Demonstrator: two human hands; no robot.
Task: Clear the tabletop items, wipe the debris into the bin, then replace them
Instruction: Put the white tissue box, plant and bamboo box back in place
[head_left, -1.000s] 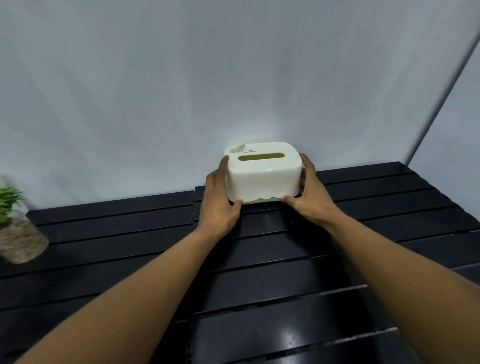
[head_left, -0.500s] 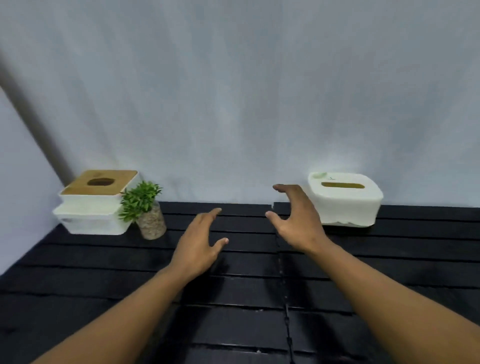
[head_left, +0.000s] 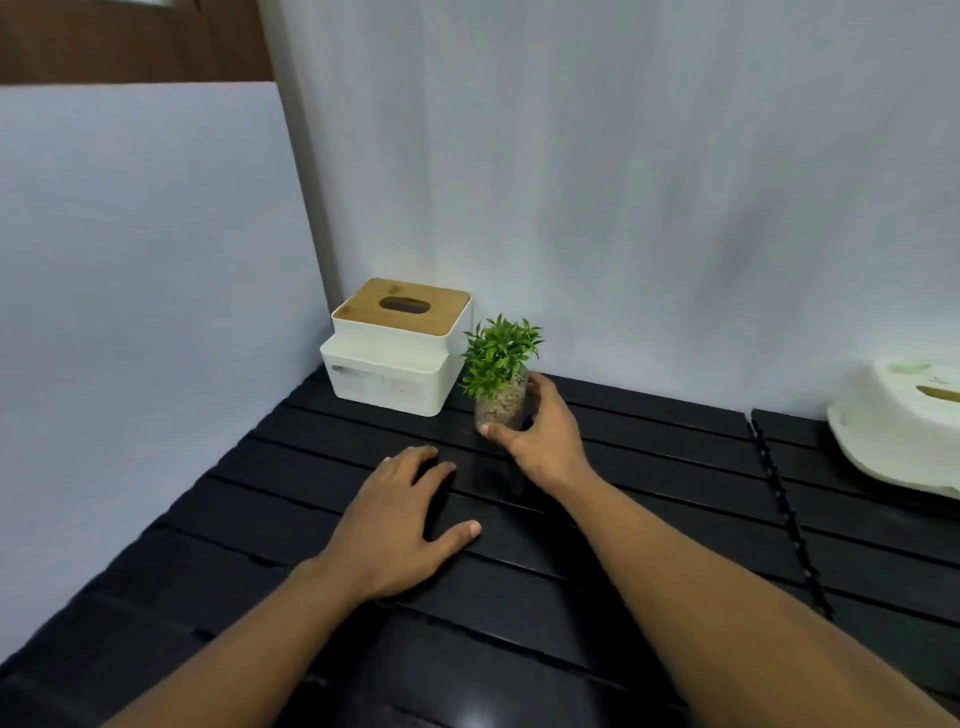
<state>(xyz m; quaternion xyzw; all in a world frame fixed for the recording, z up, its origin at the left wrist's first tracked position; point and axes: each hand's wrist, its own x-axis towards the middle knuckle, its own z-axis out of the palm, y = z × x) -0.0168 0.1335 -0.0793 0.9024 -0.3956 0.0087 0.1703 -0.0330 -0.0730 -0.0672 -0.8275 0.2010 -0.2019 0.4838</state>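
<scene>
Gripping a small potted plant (head_left: 500, 358) by its glass pot, the right hand (head_left: 545, 441) curls thumb and fingers around it, just right of the wood-lidded tissue box (head_left: 397, 345) on the black slatted table (head_left: 675, 525). The left hand (head_left: 395, 525) is in front of that box, fingers straight and apart, holding nothing. A white tissue box (head_left: 898, 431) sits far to the right of it.

No text, label, brand or number is legible on anything in view.

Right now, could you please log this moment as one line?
right hand: grips plant jar | left hand: open, empty | plant jar: upright beside wooden-lid box
</scene>
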